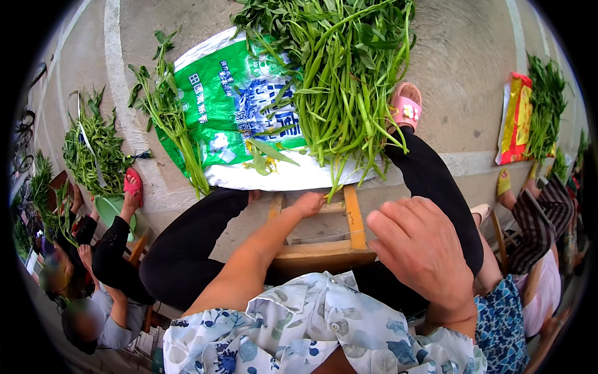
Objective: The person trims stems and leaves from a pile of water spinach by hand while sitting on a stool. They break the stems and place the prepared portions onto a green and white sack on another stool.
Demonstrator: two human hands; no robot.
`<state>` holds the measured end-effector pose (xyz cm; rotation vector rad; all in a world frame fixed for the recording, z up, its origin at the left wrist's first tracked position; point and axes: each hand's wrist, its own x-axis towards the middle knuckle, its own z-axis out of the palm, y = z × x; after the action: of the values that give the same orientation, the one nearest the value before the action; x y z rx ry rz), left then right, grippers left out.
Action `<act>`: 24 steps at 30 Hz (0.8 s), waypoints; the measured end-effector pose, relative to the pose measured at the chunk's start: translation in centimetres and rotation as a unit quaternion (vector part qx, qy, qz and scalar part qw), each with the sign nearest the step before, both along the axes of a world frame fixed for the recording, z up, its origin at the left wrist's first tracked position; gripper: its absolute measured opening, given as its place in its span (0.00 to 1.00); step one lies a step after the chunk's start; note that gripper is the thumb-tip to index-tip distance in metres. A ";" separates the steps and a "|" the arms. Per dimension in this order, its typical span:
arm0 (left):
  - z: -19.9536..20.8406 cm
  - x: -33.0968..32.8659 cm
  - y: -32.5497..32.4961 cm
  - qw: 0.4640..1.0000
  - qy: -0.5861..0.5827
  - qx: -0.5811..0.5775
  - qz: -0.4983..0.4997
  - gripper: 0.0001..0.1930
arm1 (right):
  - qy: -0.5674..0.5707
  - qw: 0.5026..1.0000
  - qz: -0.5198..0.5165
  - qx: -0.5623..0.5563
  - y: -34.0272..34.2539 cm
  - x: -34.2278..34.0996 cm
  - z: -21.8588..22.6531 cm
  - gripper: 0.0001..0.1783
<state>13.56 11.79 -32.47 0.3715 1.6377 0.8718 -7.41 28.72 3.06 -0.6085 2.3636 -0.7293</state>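
A big heap of leafy green vegetable stems (339,93) lies in front of me on a green and white woven sack (215,93). My left hand (309,204) is low between my knees, its fingers closed at the lower tip of a green stem (333,184) that hangs over the sack's near edge. Raised closer to me, my right hand (417,249) has its fingers curled inward; whatever they may hold is hidden. A smaller bunch of greens (174,128) rests along the sack's left side, and a few loose leaves (265,159) lie on the white part.
A wooden stool frame (355,218) stands between my legs. On the left, people sit by another pile of greens (96,146) and a light green basin (111,212). To the right, more seated people are near a red and yellow sack (514,115) with greens beside it.
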 end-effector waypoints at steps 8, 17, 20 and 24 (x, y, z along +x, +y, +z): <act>8.0 -5.6 -0.1 0.900 0.366 0.083 -0.220 0.07 | -0.015 1.000 0.005 0.017 0.0 0.3 0.4 0.20; 11.2 -7.7 -1.7 0.956 0.292 0.038 -0.007 0.08 | 0.064 0.998 -0.023 -0.016 0.2 0.7 -0.9 0.15; 9.8 -7.2 -1.6 0.975 0.211 -0.038 0.061 0.08 | 0.069 0.997 -0.023 -0.026 -0.1 0.5 -0.7 0.15; 7.8 -7.9 -1.2 0.928 0.171 -0.076 0.322 0.13 | 0.078 0.996 -0.017 -0.038 -0.4 0.4 -0.9 0.14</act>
<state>5.65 10.57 -24.68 -0.1554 2.1899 1.1971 -7.04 28.36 2.18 -0.6793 2.5037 -0.8159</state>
